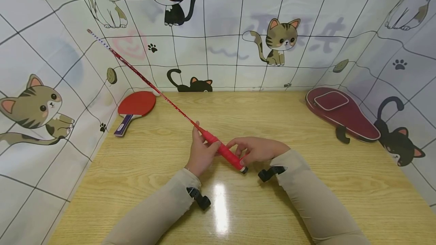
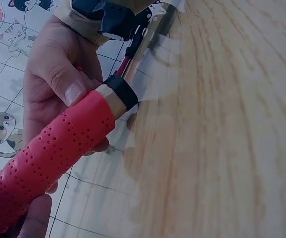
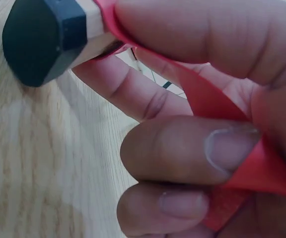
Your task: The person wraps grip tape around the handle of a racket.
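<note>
A red badminton racket (image 1: 153,87), seen nearly edge-on, slants from the middle of the table up to the left. My left hand (image 1: 200,154) grips its handle at the upper end, thumb laid across it. Perforated red grip tape (image 2: 58,144) covers the handle, stopping short of the black butt cap (image 3: 31,39), where a band of pale wood shows. At that lower end is my right hand (image 1: 260,149), its thumb pressing the tape's edge. A loose strip of red tape (image 3: 207,94) runs into its curled fingers, which partly hide it.
A red table tennis bat (image 1: 137,104) with a purple handle lies at the back left of the wooden table (image 1: 272,207). At the back right lies a dark red bat case (image 1: 337,112). Cat-patterned walls (image 1: 225,48) enclose the back and sides.
</note>
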Demonstrator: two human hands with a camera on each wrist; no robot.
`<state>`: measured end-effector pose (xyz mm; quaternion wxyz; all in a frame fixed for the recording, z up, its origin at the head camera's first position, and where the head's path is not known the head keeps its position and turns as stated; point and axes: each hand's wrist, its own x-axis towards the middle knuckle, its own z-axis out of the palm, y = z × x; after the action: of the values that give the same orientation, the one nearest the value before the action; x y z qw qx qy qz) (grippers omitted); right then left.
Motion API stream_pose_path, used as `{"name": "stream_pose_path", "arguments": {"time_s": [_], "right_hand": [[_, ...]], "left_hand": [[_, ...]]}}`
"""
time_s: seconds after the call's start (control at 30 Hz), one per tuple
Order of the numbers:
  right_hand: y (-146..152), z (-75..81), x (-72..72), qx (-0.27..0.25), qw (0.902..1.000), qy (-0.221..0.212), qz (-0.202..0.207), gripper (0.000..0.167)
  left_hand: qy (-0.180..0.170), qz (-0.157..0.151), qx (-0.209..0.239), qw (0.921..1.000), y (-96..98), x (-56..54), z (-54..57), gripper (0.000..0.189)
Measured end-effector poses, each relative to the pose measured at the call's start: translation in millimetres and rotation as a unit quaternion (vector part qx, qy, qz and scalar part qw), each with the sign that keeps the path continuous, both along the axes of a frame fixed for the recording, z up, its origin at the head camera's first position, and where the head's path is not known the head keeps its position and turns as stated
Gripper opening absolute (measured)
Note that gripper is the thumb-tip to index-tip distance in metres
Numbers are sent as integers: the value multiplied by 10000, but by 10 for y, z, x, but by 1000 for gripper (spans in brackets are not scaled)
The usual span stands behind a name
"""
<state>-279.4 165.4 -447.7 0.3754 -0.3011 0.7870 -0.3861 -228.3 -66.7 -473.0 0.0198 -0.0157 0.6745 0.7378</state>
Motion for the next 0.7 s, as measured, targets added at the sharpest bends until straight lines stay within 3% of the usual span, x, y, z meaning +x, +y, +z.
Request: {"name": "stream_pose_path", "arguments": {"time_s": [0.7], "right_hand": [[5,-50,-13,68,9999,146,37,48]], "left_hand": [[44,20,98,9999,-6,-10,1,100]]}}
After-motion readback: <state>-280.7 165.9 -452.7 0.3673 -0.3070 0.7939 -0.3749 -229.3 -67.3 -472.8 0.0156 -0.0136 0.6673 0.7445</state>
